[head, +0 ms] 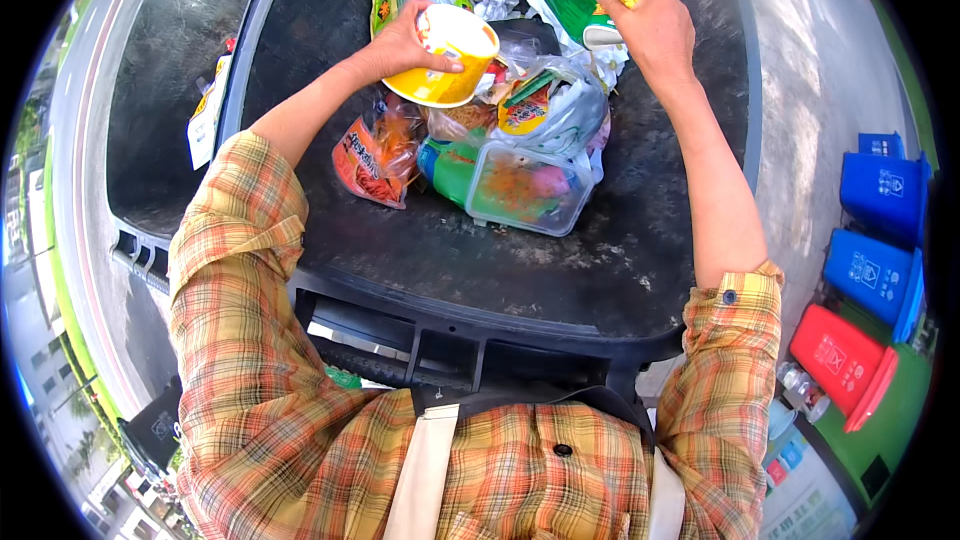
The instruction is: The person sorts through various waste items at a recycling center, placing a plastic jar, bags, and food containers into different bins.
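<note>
My left hand (401, 49) grips a yellow paper noodle tub (439, 86) by its rim, its pale opening tilted up. In my right hand (664, 34) is a green paper noodle tub (566, 0), tipped on its side. Both are held over a heap of refuse on a black plastic surface (420, 255), which looks like a bin lid. The heap includes a transparent plastic food box (529, 191) with orange-stained remains, a crumpled plastic bag (574, 116) and an orange snack wrapper (367, 169). Behind my left hand lies a yellow-green wrapper (386, 4).
A second black surface (165, 82) adjoins on the left, with a white packet (208, 116) at its edge. Blue bins (874, 270) and a red bin (832, 356) stand on the right, with plastic bottles (802, 390) nearby. A black slotted frame (450, 345) runs before my waist.
</note>
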Demonstrator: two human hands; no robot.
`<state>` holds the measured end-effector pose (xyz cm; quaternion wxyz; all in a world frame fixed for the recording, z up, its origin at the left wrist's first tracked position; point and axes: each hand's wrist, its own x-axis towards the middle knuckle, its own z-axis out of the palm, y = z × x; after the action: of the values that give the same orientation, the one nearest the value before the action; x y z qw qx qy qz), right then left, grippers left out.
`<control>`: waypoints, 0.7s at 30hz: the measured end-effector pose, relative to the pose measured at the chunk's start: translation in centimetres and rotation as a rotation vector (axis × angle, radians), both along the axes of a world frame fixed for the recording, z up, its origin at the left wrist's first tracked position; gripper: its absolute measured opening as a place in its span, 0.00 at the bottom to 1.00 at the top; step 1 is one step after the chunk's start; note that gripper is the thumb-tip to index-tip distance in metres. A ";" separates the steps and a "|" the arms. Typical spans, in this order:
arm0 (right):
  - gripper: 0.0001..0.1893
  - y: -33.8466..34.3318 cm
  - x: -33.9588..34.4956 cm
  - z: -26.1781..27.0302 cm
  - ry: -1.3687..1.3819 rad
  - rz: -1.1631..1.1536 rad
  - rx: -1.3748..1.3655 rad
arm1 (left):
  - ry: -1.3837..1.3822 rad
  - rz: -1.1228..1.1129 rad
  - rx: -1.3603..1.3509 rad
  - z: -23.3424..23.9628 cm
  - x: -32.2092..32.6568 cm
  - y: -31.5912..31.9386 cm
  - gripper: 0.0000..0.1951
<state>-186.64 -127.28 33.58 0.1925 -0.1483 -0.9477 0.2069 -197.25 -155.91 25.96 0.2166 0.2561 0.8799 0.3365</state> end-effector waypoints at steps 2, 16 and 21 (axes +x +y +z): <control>0.30 -0.3 0.3 0.0 -0.037 0.018 -0.003 | 0.064 0.101 0.060 0.8 -0.9 -0.6 0.50; 0.32 -1.3 0.5 -0.1 -0.040 0.021 -0.150 | 0.224 0.261 0.094 2.9 -1.9 -0.3 0.38; 0.50 -0.7 0.3 -8.9 -0.273 0.094 -0.561 | 0.227 0.119 0.337 7.0 -0.5 1.4 0.37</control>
<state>-186.39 -128.03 24.68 0.0053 -0.1780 -0.8766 0.4471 -197.74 -154.54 32.92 0.0497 0.2727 0.8435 0.4601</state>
